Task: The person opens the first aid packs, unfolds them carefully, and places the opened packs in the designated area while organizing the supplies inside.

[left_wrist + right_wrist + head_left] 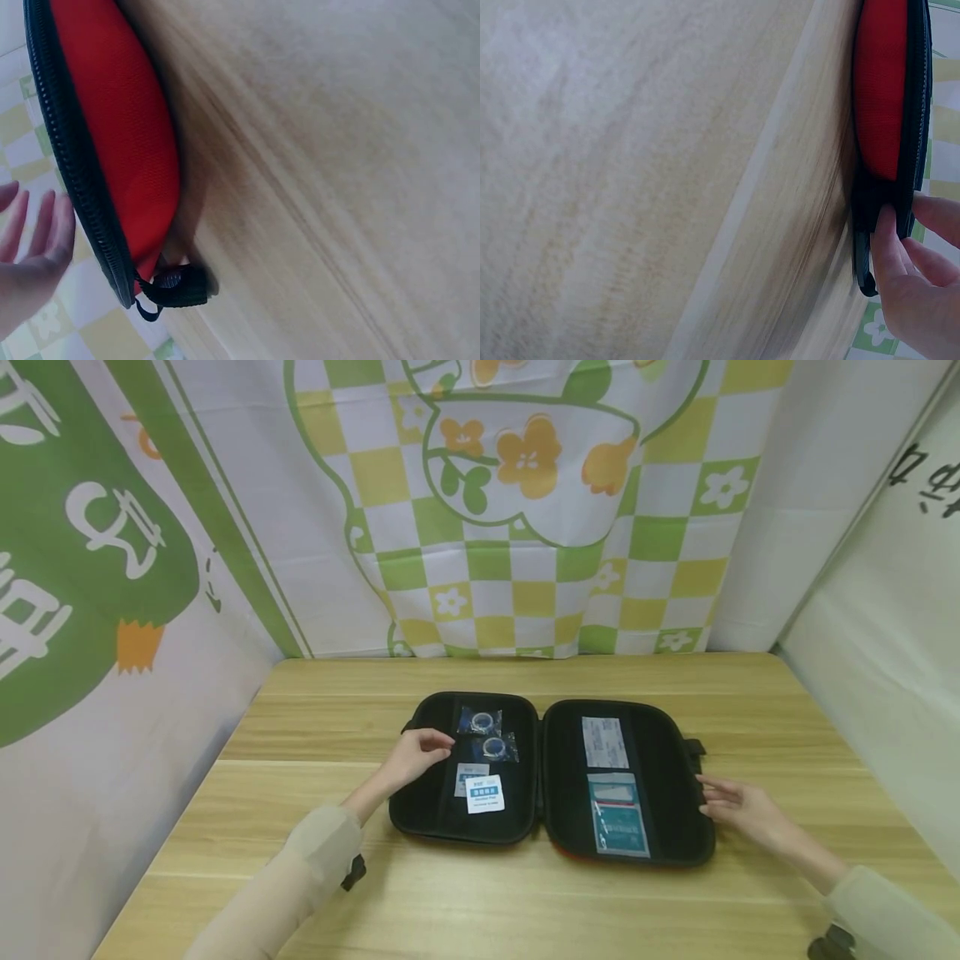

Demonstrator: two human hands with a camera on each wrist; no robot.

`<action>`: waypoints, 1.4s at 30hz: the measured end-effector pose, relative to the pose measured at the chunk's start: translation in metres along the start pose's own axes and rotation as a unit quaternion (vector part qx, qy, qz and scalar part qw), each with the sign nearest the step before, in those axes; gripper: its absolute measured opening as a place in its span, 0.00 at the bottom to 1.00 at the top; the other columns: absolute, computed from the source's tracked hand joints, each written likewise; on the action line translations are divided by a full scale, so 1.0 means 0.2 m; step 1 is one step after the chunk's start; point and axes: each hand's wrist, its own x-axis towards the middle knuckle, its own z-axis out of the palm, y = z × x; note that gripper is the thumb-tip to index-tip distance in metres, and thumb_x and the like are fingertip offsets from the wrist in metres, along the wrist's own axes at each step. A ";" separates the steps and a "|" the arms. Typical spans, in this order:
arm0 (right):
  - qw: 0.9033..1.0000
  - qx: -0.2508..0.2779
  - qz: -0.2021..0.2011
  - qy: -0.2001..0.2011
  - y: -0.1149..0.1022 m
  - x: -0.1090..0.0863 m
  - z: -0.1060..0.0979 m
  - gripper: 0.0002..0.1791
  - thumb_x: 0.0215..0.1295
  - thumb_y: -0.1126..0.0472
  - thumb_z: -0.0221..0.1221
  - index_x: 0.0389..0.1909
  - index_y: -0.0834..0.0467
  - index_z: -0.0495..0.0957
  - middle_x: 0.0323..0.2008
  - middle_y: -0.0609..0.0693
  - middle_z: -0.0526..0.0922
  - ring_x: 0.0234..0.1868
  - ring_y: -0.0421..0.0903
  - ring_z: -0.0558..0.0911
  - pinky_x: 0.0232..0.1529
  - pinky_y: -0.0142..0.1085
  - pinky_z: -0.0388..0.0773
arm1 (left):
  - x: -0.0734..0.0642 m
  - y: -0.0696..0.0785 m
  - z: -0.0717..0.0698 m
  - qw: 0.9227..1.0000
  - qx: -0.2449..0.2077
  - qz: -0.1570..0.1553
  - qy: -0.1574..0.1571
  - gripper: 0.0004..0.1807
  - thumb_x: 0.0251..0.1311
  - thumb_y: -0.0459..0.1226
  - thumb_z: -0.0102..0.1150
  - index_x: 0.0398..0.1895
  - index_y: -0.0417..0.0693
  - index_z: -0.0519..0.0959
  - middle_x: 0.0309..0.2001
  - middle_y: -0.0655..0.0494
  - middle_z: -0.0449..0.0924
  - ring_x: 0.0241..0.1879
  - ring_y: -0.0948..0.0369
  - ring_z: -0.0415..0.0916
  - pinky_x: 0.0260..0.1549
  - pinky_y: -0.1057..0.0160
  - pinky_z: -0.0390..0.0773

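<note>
A zippered case (525, 835), black inside and red outside, lies unfolded on the table. My left hand (417, 755) hovers over its left half, fingers loosely bent with nothing between them. At the right edge, my right hand (738, 810) pinches the rim between thumb and fingers, beside a black strap (865, 270). In the left half are two clear packets with ring-shaped contents (482, 722) (495, 748) and two white-and-blue alcohol pad sachets (485, 794) (471, 770), one partly over the other. The right half carries a white printed packet (604, 742) above a teal packet (619, 818).
The wooden table (480, 902) runs out to fabric on three sides. A patterned curtain (525, 585) hangs right behind its far edge. Another black strap (176, 285) sticks out from the case's left side.
</note>
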 end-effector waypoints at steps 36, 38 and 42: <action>1.000 0.005 0.000 0.002 -0.01 0.00 -0.01 0.30 0.57 0.65 0.56 0.55 0.78 0.59 0.46 0.76 0.70 0.45 0.61 0.75 0.37 0.28 0.77 | -0.03 0.02 0.16 0.980 0.140 0.077 -0.122 0.22 0.37 0.34 0.70 0.39 0.36 0.78 0.33 0.50 0.75 0.32 0.60 0.71 0.31 0.69 0.73; 1.000 0.004 0.001 0.001 -0.01 -0.01 0.00 0.30 0.57 0.65 0.56 0.55 0.78 0.59 0.46 0.76 0.70 0.45 0.61 0.75 0.37 0.29 0.77 | -0.03 0.01 0.16 0.979 0.146 0.075 -0.122 0.22 0.36 0.35 0.70 0.39 0.36 0.79 0.33 0.50 0.75 0.33 0.60 0.71 0.31 0.69 0.73; 1.000 0.005 0.002 0.001 -0.01 -0.01 0.00 0.30 0.58 0.65 0.56 0.55 0.78 0.58 0.46 0.76 0.69 0.45 0.61 0.75 0.38 0.30 0.78 | -0.03 0.02 0.17 0.978 0.152 0.071 -0.128 0.23 0.36 0.36 0.71 0.40 0.37 0.78 0.33 0.51 0.73 0.33 0.60 0.70 0.32 0.68 0.72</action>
